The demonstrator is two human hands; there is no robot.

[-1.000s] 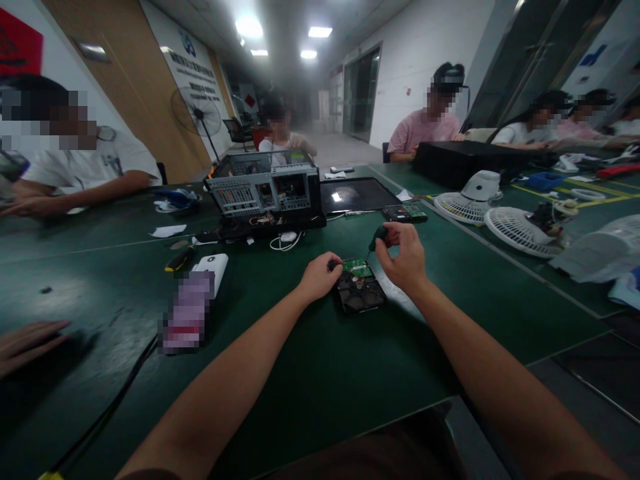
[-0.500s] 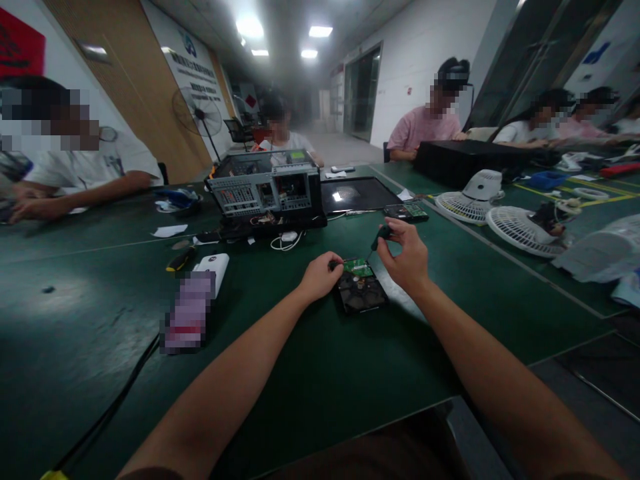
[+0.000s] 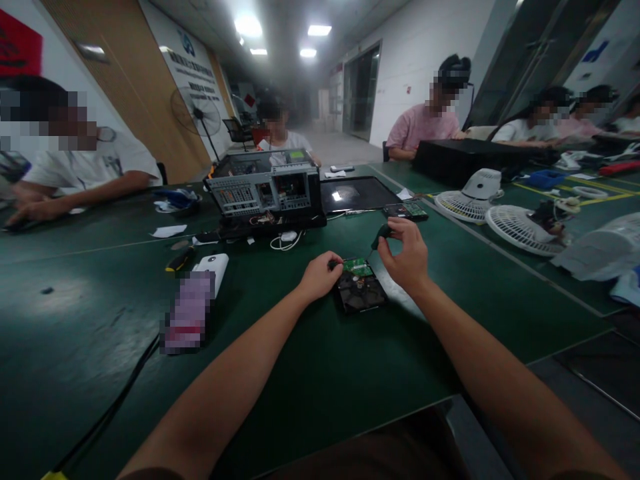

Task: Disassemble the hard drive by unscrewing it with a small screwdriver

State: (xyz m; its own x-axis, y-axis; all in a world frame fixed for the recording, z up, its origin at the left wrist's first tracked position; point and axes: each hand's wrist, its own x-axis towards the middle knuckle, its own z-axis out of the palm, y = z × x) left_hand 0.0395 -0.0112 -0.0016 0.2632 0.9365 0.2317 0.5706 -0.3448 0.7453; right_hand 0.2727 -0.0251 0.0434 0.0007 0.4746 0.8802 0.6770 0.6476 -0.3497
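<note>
A hard drive (image 3: pixel 361 293) lies on the green table in front of me, its green circuit board (image 3: pixel 357 267) facing up at the far end. My left hand (image 3: pixel 321 275) is closed at the drive's far left corner, fingertips against its edge. Something small and dark shows between the thumb and finger, too unclear to name. My right hand (image 3: pixel 406 252) pinches the dark handle of a screwdriver (image 3: pixel 381 236) above the drive's far right corner. The screwdriver is tilted, its thin shaft running down to the circuit board's edge; the exact contact of the tip is hard to see.
An opened computer case (image 3: pixel 265 190) stands beyond my hands, with a black panel (image 3: pixel 360 195) and a second drive (image 3: pixel 406 212) nearby. Fan parts (image 3: pixel 470 197) lie right. To the left are a yellow-black tool (image 3: pixel 181 259) and a white device (image 3: pixel 220 267). Several people sit around.
My hands, the screwdriver and the hard drive keep almost the same positions. At the far left, the seated person's hands have shifted slightly.
</note>
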